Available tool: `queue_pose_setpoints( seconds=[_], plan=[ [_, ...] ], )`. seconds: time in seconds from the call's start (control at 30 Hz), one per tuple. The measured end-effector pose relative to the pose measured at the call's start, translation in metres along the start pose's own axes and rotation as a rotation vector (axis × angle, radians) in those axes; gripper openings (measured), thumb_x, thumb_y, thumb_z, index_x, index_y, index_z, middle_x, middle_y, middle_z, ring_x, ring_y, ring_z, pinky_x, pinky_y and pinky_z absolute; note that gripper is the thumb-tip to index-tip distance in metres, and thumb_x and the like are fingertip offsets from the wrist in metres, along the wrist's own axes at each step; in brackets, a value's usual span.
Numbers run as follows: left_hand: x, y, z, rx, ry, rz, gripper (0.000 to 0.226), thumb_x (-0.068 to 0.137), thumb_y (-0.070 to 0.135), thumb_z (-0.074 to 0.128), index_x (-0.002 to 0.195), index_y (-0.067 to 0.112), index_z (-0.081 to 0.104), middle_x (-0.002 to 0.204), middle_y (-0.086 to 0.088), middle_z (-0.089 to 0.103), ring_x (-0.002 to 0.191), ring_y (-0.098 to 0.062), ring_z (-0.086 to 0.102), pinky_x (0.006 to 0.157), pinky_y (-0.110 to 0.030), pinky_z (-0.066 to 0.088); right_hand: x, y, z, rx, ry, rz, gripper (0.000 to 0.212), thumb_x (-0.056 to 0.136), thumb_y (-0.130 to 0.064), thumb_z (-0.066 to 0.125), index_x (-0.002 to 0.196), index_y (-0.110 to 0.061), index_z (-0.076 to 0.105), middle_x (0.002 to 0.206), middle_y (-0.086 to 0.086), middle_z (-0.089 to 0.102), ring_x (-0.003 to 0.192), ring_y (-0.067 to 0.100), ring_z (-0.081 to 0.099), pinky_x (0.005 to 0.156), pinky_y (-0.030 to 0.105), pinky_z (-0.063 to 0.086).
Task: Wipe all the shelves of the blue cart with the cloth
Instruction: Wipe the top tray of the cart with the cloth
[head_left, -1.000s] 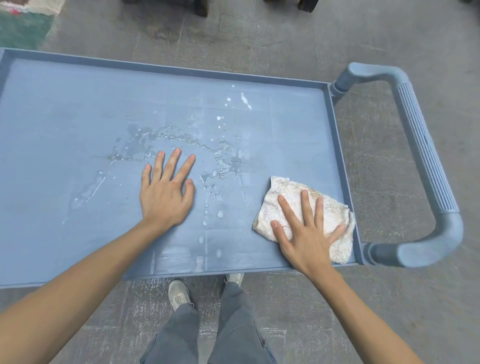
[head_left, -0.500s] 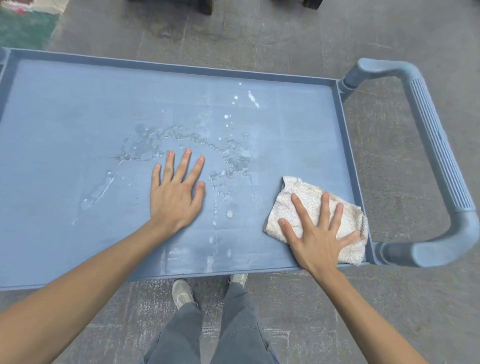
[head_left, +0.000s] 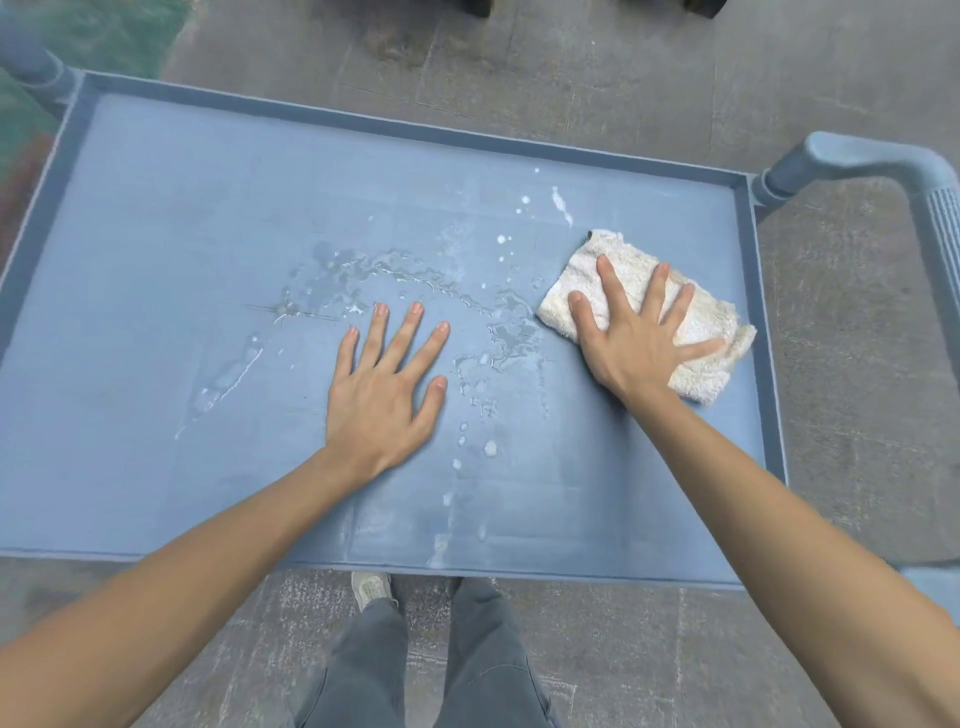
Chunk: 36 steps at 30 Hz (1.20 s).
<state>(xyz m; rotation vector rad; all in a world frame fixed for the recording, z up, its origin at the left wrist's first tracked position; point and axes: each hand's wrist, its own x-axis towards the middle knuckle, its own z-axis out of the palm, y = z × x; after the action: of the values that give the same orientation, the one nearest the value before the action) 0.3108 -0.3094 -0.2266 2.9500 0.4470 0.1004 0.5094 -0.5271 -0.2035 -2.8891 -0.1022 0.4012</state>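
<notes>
The blue cart's top shelf (head_left: 156, 270) fills the view, a flat tray with a raised rim. A folded white cloth (head_left: 628, 260) lies on its right part. My right hand (head_left: 631, 332) presses flat on the cloth with fingers spread and straight. My left hand (head_left: 387, 384) rests flat on the bare shelf near the middle, fingers spread. Water puddles and drops (head_left: 405, 275) lie between and beyond the two hands. The lower shelves are hidden under the top one.
The cart's handle (head_left: 883, 161) curves round the right end. A post (head_left: 31, 67) stands at the far left corner. Grey concrete floor (head_left: 571, 78) surrounds the cart. My legs and a shoe (head_left: 371, 590) show below the near rim.
My right hand has pushed the cloth away from the near right corner toward the far side of the shelf. My left hand has stayed flat in about the same spot.
</notes>
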Motion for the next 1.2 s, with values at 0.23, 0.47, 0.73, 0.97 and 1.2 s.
queue_pose_setpoints(
  seconds=[0.23,0.47,0.73,0.97,1.2],
  plan=[
    [0.0,0.0,0.0,0.004,0.026,0.002,0.058,0.101,0.05,0.033,0.157,0.04,0.027,0.168,0.009,0.019,0.157,-0.024,0.009,0.125,-0.049,0.012,0.069,-0.068,-0.004,-0.005,-0.016,-0.127,0.069,0.084,-0.089,0.013,0.15,-0.069,0.013,0.174,-0.005,-0.01,0.159,0.032,-0.016,0.1,0.083,-0.021],
    [0.002,-0.003,0.002,0.0,0.043,-0.008,0.057,0.1,0.05,0.035,0.156,0.041,0.029,0.168,0.01,0.02,0.157,-0.023,0.009,0.124,-0.049,0.014,0.101,-0.112,0.001,0.014,0.078,-0.279,0.063,0.093,-0.078,0.022,0.153,-0.059,0.029,0.174,0.003,-0.005,0.16,0.026,-0.007,0.117,0.073,-0.007],
    [0.0,-0.003,0.001,-0.008,0.045,-0.004,0.057,0.1,0.049,0.036,0.156,0.041,0.029,0.168,0.01,0.02,0.157,-0.024,0.011,0.124,-0.05,0.014,0.093,-0.105,0.001,-0.037,0.048,-0.395,0.068,0.098,-0.071,0.015,0.162,-0.047,0.017,0.174,-0.01,-0.002,0.161,0.022,0.001,0.117,0.074,-0.007],
    [0.001,-0.001,-0.002,-0.015,0.012,-0.033,0.053,0.103,0.042,0.031,0.156,0.043,0.028,0.167,0.011,0.02,0.156,-0.023,0.012,0.124,-0.048,0.012,0.068,-0.09,0.001,-0.097,-0.012,-0.493,0.069,0.097,-0.075,0.012,0.161,-0.05,0.01,0.173,-0.014,0.001,0.161,0.021,0.0,0.117,0.074,-0.009],
    [0.001,0.001,-0.007,-0.032,-0.029,-0.046,0.055,0.103,0.038,0.029,0.158,0.039,0.026,0.168,0.007,0.019,0.156,-0.026,0.011,0.124,-0.049,0.011,-0.006,-0.062,0.017,-0.112,-0.02,-0.554,0.07,0.094,-0.081,0.016,0.159,-0.055,0.013,0.173,-0.017,0.006,0.16,0.017,0.003,0.118,0.072,-0.004]
  ],
)
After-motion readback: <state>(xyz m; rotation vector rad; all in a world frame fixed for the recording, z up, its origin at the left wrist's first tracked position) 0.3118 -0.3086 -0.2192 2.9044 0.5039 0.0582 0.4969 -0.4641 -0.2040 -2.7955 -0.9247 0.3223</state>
